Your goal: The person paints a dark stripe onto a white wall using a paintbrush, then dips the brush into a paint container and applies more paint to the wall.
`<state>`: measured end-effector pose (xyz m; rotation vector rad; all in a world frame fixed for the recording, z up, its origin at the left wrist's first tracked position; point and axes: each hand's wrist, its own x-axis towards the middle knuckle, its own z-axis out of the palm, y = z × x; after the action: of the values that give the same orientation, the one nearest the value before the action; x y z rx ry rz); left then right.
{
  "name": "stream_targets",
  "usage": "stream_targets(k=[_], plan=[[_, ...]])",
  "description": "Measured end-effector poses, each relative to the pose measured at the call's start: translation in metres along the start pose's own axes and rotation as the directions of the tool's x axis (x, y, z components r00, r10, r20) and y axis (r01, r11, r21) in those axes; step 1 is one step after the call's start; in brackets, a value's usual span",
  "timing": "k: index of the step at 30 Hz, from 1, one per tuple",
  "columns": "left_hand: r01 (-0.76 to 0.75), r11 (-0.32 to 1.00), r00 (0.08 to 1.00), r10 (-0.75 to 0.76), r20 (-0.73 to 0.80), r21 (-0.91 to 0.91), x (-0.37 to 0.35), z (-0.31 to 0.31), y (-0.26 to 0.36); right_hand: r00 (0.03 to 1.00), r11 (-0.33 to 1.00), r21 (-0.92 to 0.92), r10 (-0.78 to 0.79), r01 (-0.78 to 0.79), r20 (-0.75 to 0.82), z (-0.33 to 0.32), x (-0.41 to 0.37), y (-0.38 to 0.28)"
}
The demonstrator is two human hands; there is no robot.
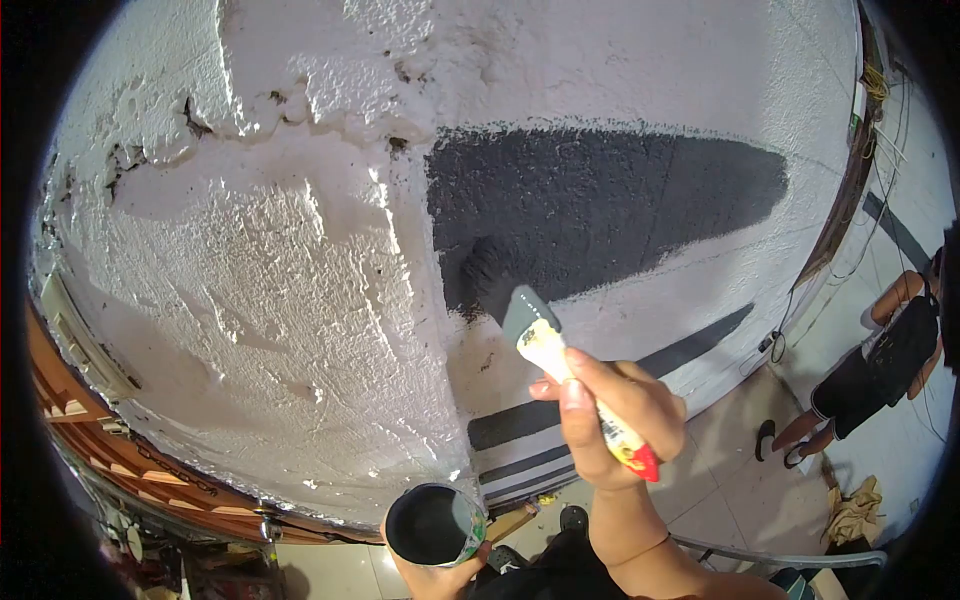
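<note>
Cup (pixel 474 537) of dark grey paint (pixel 425 527) at bottom centre, left hand (pixel 437 578) curled around its sides, right hand (pixel 622 415) right of centre, thumb and fingers closed on a paintbrush (pixel 541 342) mid-frame, bristles (pixel 488 275) against a dark patch (pixel 600 195) on the white wall (pixel 310 340).

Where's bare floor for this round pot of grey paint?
Pale tiled floor shows bare between the grey-striped white wall, the black sandals and the curved grey rail. A smaller patch lies between the left hand, holding the pot, and the crowded lower-left clutter. Lower right is crowded too, with crumpled tan material.
</note>
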<state>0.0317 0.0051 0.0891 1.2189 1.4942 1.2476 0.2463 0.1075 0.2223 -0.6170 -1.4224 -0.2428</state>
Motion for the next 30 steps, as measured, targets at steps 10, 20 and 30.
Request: stream_targets(k=[10, 20, 30], plan=[[-0.031, 0.999, 1.0, 0.031, -0.002, -0.013, 0.0, 0.0, -0.006, 0.986, 0.997, -0.05, 0.07, -0.063, 0.152, -0.019, -0.007, -0.014], [-0.11, 0.989, 0.994, 0.11, 0.003, -0.095, -0.001, -0.002, -0.022, 0.998, 0.999, -0.047, 0.002, -0.004, -0.056, -0.014, -0.001, -0.001], [-0.029, 0.996, 0.999, 0.03, 0.014, -0.082, 0.0, -0.001, -0.027, 0.995, 0.995, 0.007, 0.097, -0.097, 0.036, -0.017, -0.024, 0.002]])
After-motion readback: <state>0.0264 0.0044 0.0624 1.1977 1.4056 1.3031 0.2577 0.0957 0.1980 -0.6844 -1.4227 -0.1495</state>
